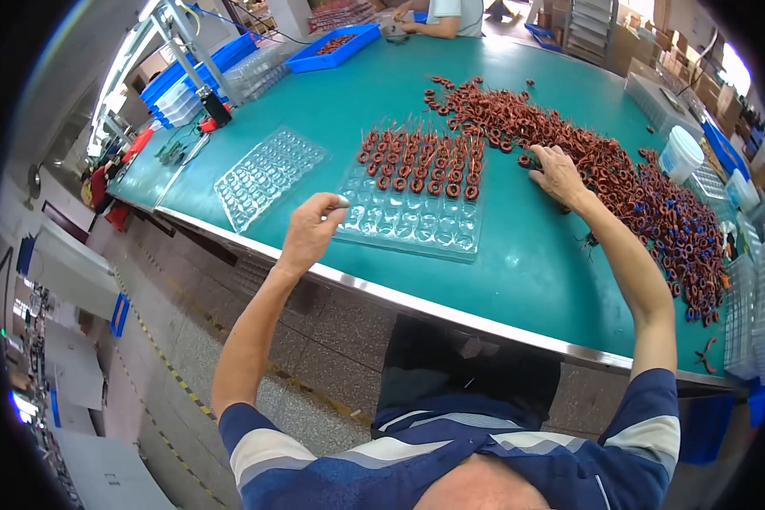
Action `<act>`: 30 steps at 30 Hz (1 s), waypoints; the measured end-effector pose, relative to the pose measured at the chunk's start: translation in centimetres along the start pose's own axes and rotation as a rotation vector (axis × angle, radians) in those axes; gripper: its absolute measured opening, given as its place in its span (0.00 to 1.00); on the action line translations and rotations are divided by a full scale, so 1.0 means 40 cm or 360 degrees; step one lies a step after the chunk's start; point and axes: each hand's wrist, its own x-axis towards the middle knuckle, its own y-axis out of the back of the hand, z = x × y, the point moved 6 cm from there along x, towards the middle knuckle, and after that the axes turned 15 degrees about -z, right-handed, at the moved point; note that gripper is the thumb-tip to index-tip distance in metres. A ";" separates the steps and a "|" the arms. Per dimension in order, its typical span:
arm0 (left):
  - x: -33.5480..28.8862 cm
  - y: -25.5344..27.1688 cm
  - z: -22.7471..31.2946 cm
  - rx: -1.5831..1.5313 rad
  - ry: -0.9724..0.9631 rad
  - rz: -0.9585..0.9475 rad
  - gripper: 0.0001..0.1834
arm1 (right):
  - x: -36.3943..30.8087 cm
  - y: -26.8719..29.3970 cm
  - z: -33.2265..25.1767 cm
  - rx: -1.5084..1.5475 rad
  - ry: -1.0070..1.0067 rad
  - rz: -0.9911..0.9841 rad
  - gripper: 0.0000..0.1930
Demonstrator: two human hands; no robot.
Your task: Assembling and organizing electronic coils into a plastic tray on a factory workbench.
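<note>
A clear plastic blister tray [416,223] lies on the green table, its far rows filled with small copper-wound ring coils [421,161]. My left hand [312,231] pinches the tray's near left corner. My right hand [558,174] rests, fingers spread, on the edge of a big loose heap of the same coils [620,183] to the right of the tray. Whether it holds a coil I cannot tell.
A second, empty clear tray [268,176] lies to the left. A white tub [682,153] and stacked clear trays [748,314] stand at the right. Blue bins [342,47] are at the far end, where another person's arm [438,30] works. The table's metal front edge [450,310] runs below.
</note>
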 end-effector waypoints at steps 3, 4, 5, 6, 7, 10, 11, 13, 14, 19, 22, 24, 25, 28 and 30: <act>0.019 -0.054 0.040 -0.0010 -0.0042 -0.0074 0.08 | 0.026 -0.016 -0.005 -0.0224 0.0039 0.0075 0.13; 0.025 -0.070 0.064 0.0030 -0.0126 -0.0090 0.07 | 0.028 -0.025 -0.010 -0.0346 0.0039 0.0061 0.08; 0.025 -0.087 0.078 -0.0076 -0.0134 -0.0125 0.07 | 0.018 -0.031 -0.009 -0.0355 0.0067 0.0054 0.07; 0.022 -0.095 0.086 -0.0071 -0.0140 -0.0124 0.07 | 0.010 -0.031 -0.019 -0.0363 0.0109 0.0045 0.07; 0.021 -0.105 0.093 -0.0075 -0.0154 -0.0146 0.07 | 0.005 -0.033 -0.023 -0.0352 0.0106 0.0015 0.08; 0.022 -0.138 0.122 -0.0062 -0.0148 -0.0195 0.07 | -0.032 -0.019 -0.026 -0.0332 0.0071 -0.0014 0.10; 0.027 -0.157 0.134 -0.0113 -0.0177 -0.0216 0.07 | -0.035 -0.020 -0.024 -0.0335 0.0106 0.0078 0.13; 0.046 -0.206 0.159 -0.0229 -0.0174 -0.0277 0.07 | -0.042 -0.023 -0.010 -0.0224 0.0085 0.0121 0.14; 0.053 -0.231 0.177 -0.0170 -0.0249 -0.0298 0.08 | -0.043 -0.019 0.000 -0.0112 0.0078 0.0162 0.15; 0.061 -0.310 0.237 -0.0112 -0.0386 -0.0416 0.08 | -0.049 -0.007 -0.005 -0.0129 0.0071 0.0127 0.13; 0.084 -0.356 0.239 -0.0410 -0.0220 -0.0502 0.07 | -0.095 0.062 0.018 0.0406 -0.0059 0.0520 0.09; 0.114 -0.395 0.263 -0.0719 -0.0256 -0.0523 0.11 | -0.111 0.087 0.023 0.1214 -0.0364 0.0398 0.11; 0.134 -0.417 0.270 -0.0899 -0.0242 -0.0517 0.12 | -0.124 0.110 -0.012 0.1527 -0.0396 0.0439 0.11; 0.180 -0.492 0.306 -0.1547 -0.0072 -0.0575 0.18 | -0.134 0.182 -0.164 0.1930 0.0031 0.0254 0.12; 0.197 -0.528 0.336 -0.1992 -0.0217 -0.0714 0.19 | -0.152 0.186 -0.228 0.2083 0.0129 0.0250 0.13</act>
